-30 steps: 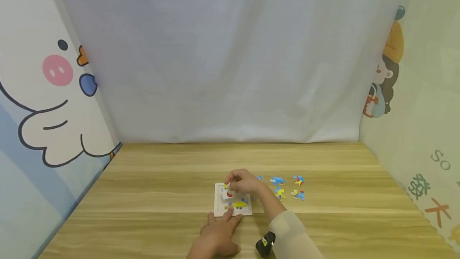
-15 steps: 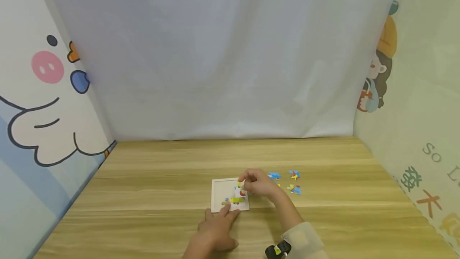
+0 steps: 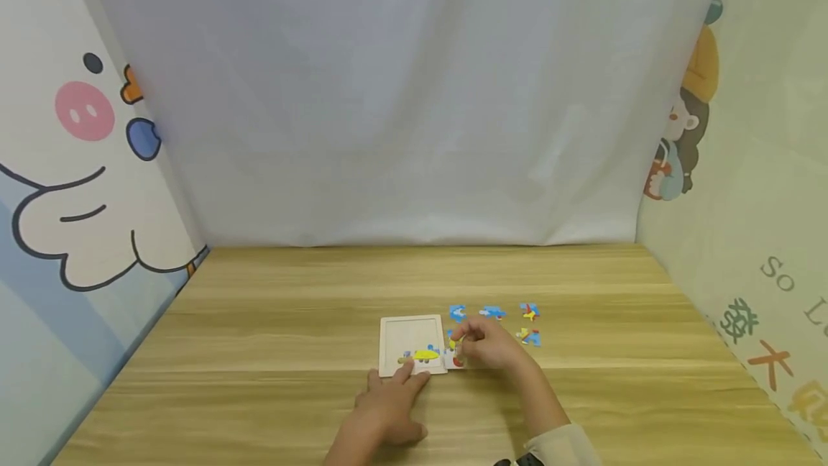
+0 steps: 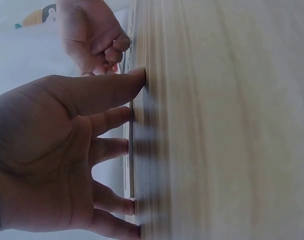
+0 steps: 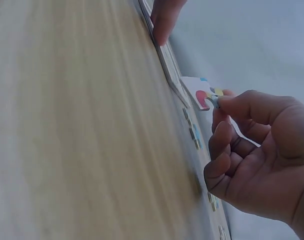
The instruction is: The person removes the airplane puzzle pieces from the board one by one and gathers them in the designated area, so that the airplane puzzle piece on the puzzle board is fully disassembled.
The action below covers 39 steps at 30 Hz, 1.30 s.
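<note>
My right hand (image 3: 493,344) pinches a puzzle piece (image 5: 198,92), white with red and yellow parts, between thumb and index finger. In the head view this piece is just past the right edge of the square wooden puzzle tray (image 3: 388,333). Inside the tray, along its lower side, lies a yellow and blue puzzle section (image 3: 425,355). My left hand (image 3: 392,405) lies with spread fingers at the tray's near edge, fingertips on the frame and the section. In the left wrist view its thumb (image 4: 107,92) rests on the table.
Several loose blue, red and yellow puzzle pieces (image 3: 491,312) lie to the right of the tray, some partly hidden by my right hand. The wooden table (image 3: 291,293) meets a white curtain (image 3: 414,128) at the back. Printed panels stand at both sides.
My right hand has carried the pinched piece rightward from over the tray to beyond its right edge. The tray's upper part is uncovered. My left hand has stayed at the near edge.
</note>
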Tool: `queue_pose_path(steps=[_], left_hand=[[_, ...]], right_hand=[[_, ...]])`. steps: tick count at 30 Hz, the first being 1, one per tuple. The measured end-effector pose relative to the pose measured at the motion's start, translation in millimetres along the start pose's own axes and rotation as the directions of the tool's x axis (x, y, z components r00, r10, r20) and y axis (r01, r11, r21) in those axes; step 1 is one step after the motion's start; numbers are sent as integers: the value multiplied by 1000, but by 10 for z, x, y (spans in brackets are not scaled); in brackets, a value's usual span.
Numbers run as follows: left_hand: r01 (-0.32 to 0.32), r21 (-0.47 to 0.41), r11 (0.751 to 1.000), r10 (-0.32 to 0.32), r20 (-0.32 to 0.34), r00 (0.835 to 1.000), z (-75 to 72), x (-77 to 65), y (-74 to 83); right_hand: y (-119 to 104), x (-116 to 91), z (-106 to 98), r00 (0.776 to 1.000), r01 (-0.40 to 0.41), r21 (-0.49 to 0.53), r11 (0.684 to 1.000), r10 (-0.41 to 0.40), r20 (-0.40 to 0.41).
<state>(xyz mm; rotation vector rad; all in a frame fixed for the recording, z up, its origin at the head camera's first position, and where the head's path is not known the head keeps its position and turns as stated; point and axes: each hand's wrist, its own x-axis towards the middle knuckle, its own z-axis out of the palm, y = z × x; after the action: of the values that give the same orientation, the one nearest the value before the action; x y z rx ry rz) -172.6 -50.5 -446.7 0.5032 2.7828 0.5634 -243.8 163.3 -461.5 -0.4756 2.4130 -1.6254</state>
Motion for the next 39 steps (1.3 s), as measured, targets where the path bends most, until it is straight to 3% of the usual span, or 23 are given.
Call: queue_pose_path(steps=[10,24,39], left_hand=[[-10,18,1000,10,-20,1000,26,6,4],[-12,26,1000,12,-25,1000,21,4,27],[-2,26,1000,3,-20,1000,26,14,12]], right_hand=[[45,-81,-15,997,-62,-14,998,61,-44],[55,-84,19,989,-107,-155,982,89,-122],[-21,-127,-38,994,-105,-58,993,104,-20]])
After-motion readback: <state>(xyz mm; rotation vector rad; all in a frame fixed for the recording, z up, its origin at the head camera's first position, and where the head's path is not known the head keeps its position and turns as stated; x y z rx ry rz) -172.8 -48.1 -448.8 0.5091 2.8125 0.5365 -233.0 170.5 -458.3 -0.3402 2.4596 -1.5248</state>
